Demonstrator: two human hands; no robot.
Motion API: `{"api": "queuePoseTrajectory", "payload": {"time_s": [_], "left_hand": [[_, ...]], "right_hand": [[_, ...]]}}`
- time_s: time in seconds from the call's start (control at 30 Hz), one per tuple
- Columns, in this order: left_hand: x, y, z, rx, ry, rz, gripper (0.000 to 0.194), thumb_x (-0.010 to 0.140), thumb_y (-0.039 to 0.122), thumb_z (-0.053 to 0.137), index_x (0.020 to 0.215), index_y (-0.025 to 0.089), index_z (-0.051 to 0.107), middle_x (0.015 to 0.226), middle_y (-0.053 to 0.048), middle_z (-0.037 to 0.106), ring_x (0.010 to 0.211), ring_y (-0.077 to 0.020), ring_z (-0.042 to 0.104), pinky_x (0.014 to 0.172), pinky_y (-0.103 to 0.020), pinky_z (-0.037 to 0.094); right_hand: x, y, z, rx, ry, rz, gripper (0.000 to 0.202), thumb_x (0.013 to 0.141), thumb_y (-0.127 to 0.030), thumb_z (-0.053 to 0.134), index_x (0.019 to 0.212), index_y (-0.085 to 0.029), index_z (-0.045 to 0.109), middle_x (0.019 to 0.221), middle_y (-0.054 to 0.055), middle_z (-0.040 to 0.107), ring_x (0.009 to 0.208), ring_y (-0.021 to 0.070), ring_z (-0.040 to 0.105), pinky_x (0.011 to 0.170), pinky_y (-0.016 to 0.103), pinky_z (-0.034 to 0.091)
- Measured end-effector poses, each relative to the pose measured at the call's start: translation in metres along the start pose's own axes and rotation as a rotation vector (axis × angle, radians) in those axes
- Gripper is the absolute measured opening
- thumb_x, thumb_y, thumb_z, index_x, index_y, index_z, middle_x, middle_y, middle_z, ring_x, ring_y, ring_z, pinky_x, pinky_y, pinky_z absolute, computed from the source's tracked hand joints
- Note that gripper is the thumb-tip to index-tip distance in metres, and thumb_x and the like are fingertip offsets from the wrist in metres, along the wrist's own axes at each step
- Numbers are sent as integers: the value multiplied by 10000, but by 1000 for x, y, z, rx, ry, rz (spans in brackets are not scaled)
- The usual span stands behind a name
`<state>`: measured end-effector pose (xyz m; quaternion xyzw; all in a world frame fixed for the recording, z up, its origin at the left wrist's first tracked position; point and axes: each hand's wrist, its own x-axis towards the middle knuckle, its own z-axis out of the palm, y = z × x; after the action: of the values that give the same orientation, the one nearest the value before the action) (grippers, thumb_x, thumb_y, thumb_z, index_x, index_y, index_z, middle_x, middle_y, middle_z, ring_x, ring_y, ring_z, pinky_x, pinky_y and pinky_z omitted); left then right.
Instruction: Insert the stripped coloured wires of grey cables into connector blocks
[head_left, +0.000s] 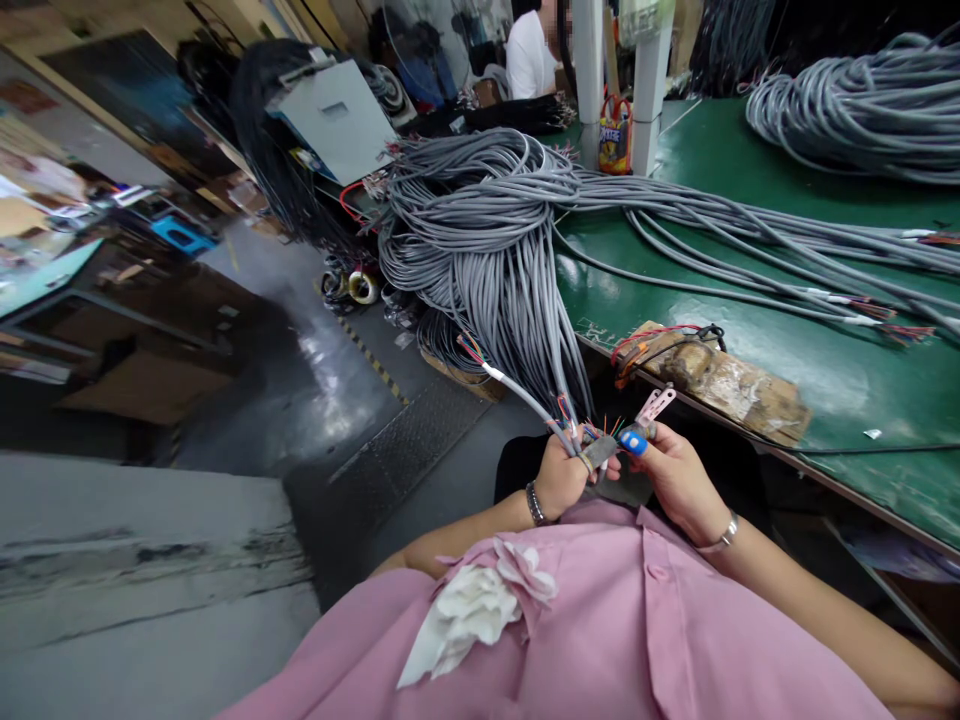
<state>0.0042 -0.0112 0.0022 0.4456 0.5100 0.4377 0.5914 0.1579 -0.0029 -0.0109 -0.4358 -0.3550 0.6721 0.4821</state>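
So my left hand (562,475) is wrapped around some grey cables (529,400) right in front of my shirt, with thin coloured wires (613,427) sticking up toward my right hand (679,480), which is curled close by with a pink piece (657,402) poking out, though I can't tell what it's clamped on. Looks like I'm at the fiddly wire-end bit, and I'd say the next move calls for a steady left grip and careful right fingertips.

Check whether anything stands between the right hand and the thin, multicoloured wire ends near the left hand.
Nothing visible does: the right hand is right beside the thin, multicoloured wire ends, while the left hand holds round grey cables.
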Motion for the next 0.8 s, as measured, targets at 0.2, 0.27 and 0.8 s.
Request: {"api": "queuePoseTrajectory", "payload": {"time_s": [0.2, 0.27, 0.8], "left_hand": [[3, -5, 1, -113, 39, -20, 344, 722, 449, 701, 691, 130, 575, 530, -25, 627, 411, -112, 567, 382, -189, 343], [4, -1, 2, -154, 23, -37, 340, 718, 440, 703, 673, 132, 564, 510, -20, 616, 393, -113, 556, 368, -189, 331], [14, 25, 18, -167, -199, -215, 389, 623, 477, 747, 642, 125, 583, 493, -24, 590, 382, -103, 508, 388, -218, 394]], "right_hand": [[0, 2, -8, 173, -70, 28, 165, 770, -322, 710, 751, -186, 619, 621, -32, 532, 563, 96, 440, 570, 238, 372], [4, 3, -16, 263, -62, 21, 143, 803, -330, 670, 795, -192, 635, 673, -13, 559, 592, 107, 467, 584, 243, 402], [27, -27, -18, 240, -74, 54, 406, 759, -583, 633, 780, -177, 644, 675, 14, 593, 584, 122, 503, 524, 233, 414]]}}
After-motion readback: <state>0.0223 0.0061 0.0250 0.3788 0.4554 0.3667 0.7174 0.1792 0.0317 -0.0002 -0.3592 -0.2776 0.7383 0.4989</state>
